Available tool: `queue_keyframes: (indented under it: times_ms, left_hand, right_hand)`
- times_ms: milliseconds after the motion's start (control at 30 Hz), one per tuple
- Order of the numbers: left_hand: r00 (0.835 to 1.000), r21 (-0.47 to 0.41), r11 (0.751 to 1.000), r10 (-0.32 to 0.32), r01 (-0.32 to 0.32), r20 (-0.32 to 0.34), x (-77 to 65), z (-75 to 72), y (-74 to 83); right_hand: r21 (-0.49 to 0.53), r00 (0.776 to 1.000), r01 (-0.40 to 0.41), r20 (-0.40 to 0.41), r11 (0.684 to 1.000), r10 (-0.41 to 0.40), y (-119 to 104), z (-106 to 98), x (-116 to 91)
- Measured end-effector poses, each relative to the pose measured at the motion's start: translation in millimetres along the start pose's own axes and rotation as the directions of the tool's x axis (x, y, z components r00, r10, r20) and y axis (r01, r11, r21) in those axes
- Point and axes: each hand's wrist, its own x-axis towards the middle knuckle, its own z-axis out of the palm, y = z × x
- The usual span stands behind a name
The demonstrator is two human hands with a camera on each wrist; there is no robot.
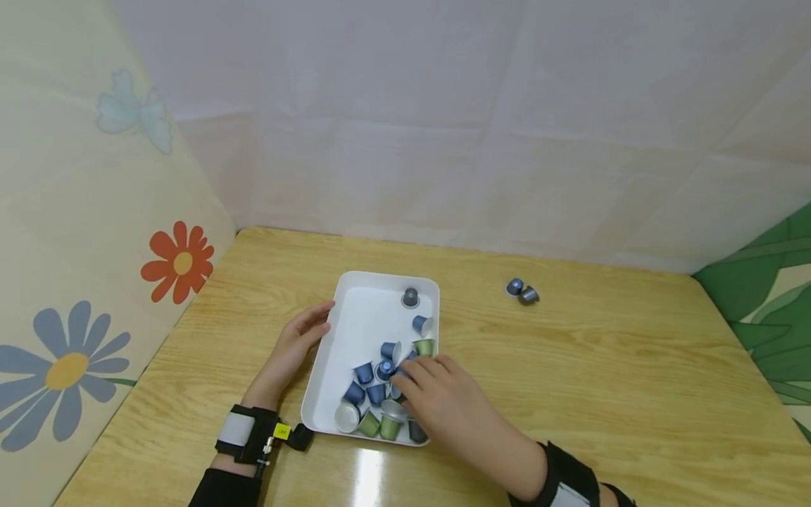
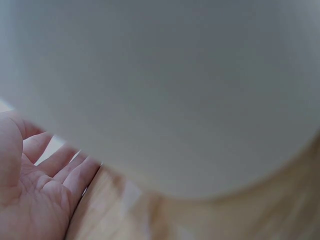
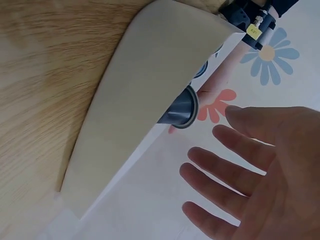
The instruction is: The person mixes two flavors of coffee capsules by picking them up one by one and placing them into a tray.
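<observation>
A white tray (image 1: pixel 345 317) on the table holds several coffee capsules, mostly crowded at its near right. Blue capsules (image 1: pixel 363 373) lie mixed with green capsules (image 1: pixel 390 427), and a grey capsule (image 1: pixel 410 297) stands near the far right corner. My left hand (image 1: pixel 298 345) rests at the tray's left edge, its fingers loosely extended; the tray's wall (image 2: pixel 175 100) fills most of the left wrist view. Over the near right capsules reaches my right hand (image 1: pixel 440 394), hiding some of them. In the right wrist view its fingers (image 3: pixel 215 175) are spread, with nothing between them.
Beyond the tray's right side, a blue capsule (image 1: pixel 514 286) and a dark grey capsule (image 1: pixel 529 295) lie together on the wooden table (image 1: pixel 602 366). A pale cloth (image 1: pixel 405 141) hangs behind the table, with flower-printed cloth at the left.
</observation>
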Motion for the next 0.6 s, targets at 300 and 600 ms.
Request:
queue_keyframes:
  times_ms: [300, 600]
  left_hand:
    - [1.000, -0.012, 1.000, -0.001, 0.001, -0.008, -0.9, -0.7, -1.7]
    - [1.000, -0.013, 1.000, -0.006, 0.006, -0.006, -1.2, 0.0, -1.1]
  right_hand:
    - [0.004, 0.999, -0.039, -0.003, 0.999, 0.039, 11, -2, -16]
    - [-0.012, 0.985, -0.013, -0.170, 1.000, 0.011, 30, 8, -33]
